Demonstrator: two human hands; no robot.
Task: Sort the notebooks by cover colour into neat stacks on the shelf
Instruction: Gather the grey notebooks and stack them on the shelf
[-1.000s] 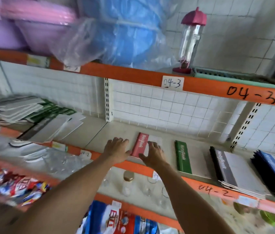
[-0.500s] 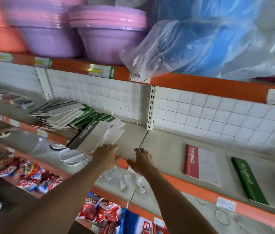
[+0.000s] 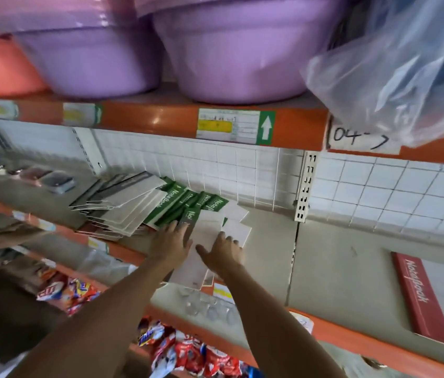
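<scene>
- We record a shop shelf (image 3: 332, 257) with an orange front edge, backed by a white wire grid; purple basins (image 3: 231, 47) stand on the tier above and snack packets (image 3: 188, 350) lie on the tier below.
- One second ago both hands were at the red notebook further right. They have since travelled left to the unsorted pile (image 3: 144, 208).
- The red notebook (image 3: 420, 298) now lies alone at the right, well apart from the hands. We judge it placed.
- The pile is a loose fan of grey-spined and green-spined notebooks, overlapping and askew. No neat stack exists there yet.
- The left hand (image 3: 170, 245) rests flat, fingers spread, on the nearest notebook (image 3: 201, 246), a dark-spined one overhanging the shelf edge.
- The right hand (image 3: 222, 253) also lies on that notebook, fingers relaxed and extended. Neither hand pinches it.
- Our judgement: one colour is started and the next pick is beginning. Most of the sorting remains.
- Risk noted: dragging the overhanging notebook could disturb those beneath it.
</scene>
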